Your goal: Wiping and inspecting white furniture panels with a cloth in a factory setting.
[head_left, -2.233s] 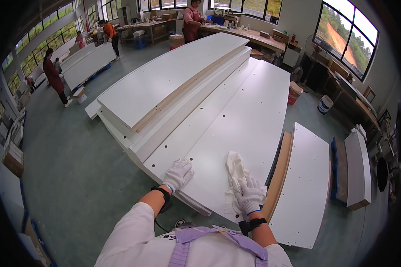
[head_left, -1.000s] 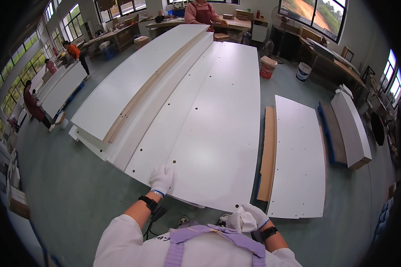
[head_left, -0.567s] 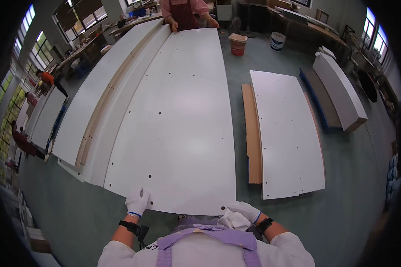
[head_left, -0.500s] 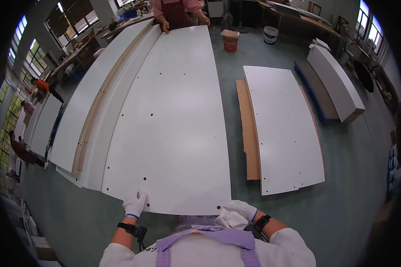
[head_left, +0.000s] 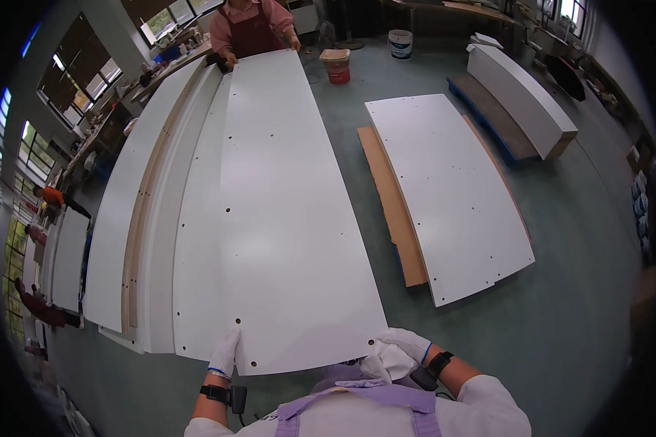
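A long white panel with dark drilled holes stretches away from me. My left hand, in a white glove, is closed on its near left edge, fingers partly hidden. At the near right corner, my gloved right hand grips the panel, with a bunched white cloth held against its underside. A co-worker in a dark red apron has both hands on the far end. Under its left side lies another white panel, its left strip showing.
To the left are further white panels and a wooden strip. Right of me, a drilled panel rests over brown board. Beyond it, a white box-like piece sits by a blue-edged pallet. Buckets stand far back.
The top panel has shifted right relative to the one below, uncovering a strip of it on the left. My hands and the co-worker's moved with it. My view has turned right.
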### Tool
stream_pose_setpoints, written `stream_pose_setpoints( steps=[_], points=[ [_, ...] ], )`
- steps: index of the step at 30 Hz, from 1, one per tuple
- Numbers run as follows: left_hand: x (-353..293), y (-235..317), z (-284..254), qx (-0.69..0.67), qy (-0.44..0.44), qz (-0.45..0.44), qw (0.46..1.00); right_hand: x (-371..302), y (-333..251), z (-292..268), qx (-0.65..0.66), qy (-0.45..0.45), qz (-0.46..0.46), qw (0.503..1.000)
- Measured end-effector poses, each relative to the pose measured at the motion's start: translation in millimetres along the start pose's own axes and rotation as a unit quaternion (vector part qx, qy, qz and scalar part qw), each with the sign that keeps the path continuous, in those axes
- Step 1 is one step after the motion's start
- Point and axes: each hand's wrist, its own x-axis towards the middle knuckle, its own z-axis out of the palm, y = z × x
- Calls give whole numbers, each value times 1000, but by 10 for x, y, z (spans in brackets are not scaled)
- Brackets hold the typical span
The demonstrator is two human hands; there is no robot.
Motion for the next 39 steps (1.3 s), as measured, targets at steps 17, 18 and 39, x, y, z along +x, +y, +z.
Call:
stream_pose_setpoints(
  steps=[17,18,39],
  points=[
    [-1190,1259,2251,29,-21,125,992,-1412,-169,-2211,168,67,-78,980],
    [-1286,1313,2612,30,-33,128,991,-1560,-40,-2624,157,69,-89,981],
    [-1317,2508,8387,121,-161,39,979,-2455,182,-7790,307,318,-16,897]
  ],
)
